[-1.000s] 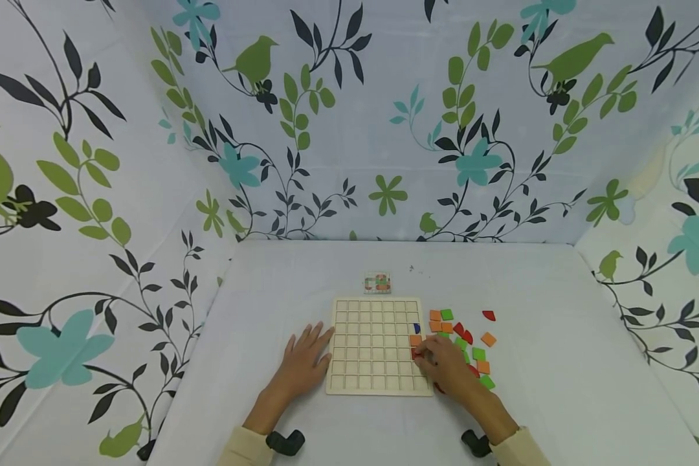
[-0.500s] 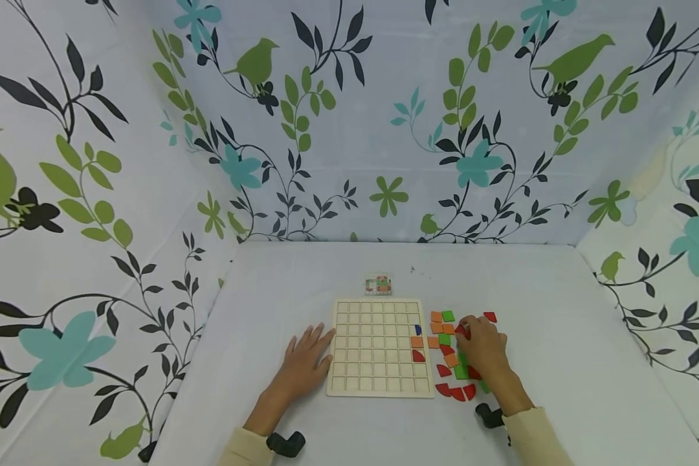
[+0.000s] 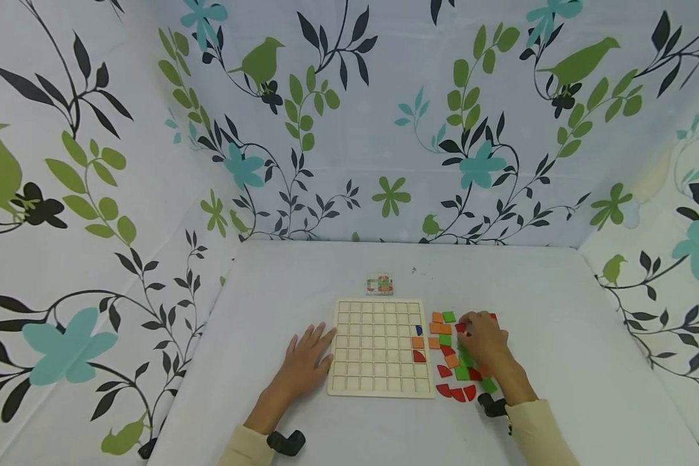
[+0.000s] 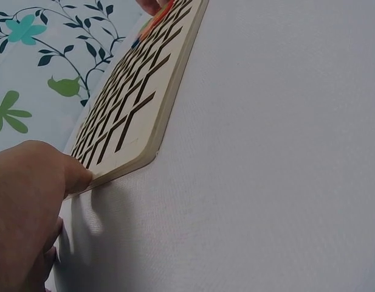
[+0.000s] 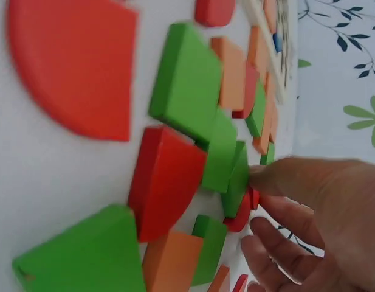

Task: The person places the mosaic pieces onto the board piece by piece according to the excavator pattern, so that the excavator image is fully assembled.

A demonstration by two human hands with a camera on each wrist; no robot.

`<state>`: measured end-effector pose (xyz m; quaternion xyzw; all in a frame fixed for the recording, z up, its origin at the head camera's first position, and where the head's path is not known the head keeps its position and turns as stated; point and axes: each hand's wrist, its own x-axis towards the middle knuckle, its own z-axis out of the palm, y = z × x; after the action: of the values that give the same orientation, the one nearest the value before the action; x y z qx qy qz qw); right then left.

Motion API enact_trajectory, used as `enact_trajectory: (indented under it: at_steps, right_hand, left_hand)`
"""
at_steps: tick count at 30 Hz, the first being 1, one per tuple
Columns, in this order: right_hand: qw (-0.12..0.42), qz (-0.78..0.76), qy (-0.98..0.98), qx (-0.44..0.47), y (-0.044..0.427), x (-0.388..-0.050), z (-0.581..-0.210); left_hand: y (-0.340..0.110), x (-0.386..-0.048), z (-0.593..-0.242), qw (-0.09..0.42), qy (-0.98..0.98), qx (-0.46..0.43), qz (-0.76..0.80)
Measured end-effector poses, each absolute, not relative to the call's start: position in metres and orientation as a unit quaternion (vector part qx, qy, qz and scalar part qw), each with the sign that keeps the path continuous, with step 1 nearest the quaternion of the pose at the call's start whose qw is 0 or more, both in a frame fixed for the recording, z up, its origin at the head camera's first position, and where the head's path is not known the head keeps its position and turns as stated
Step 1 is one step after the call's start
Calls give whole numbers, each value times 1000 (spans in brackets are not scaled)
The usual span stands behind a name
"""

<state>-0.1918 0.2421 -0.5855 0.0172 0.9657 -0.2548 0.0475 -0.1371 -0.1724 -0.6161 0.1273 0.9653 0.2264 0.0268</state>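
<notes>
The wooden grid board (image 3: 373, 336) lies flat. Its right-hand column holds a blue piece (image 3: 419, 330), an orange square (image 3: 417, 342) and a red quarter-round (image 3: 419, 356). My left hand (image 3: 305, 359) rests with spread fingers at the board's left edge; in the left wrist view the thumb of that hand (image 4: 29, 213) touches the board's rim (image 4: 138, 146). Over the loose pieces to the right, my right hand (image 3: 486, 343) has its fingers curled down. In the right wrist view the hand (image 5: 333, 219) pinches a red piece (image 5: 254, 198), mostly hidden, beside green ones (image 5: 237, 176).
A small patterned card (image 3: 379, 284) lies just beyond the board. Loose orange, green and red pieces are scattered right of the board, with red ones (image 3: 457, 394) nearest me. A patterned cloth (image 3: 326, 129) hangs behind the white table (image 3: 291, 278).
My right hand has gone from the board's right column to the loose pieces farther right, uncovering the red piece on the board. Over the last half second it has barely moved. My left hand stays put.
</notes>
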Motion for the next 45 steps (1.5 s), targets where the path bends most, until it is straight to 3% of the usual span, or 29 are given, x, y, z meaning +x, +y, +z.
enact_trajectory:
  at_steps: [34,45]
  right_hand:
    - [54,-301,952,-36,242,-199,-602]
    - [30,-283,958,-38,240,-185,-601]
  left_hand:
    - [-172,-137,-615,24,966,121,229]
    - [-172,-137,-617,12,960,132,245]
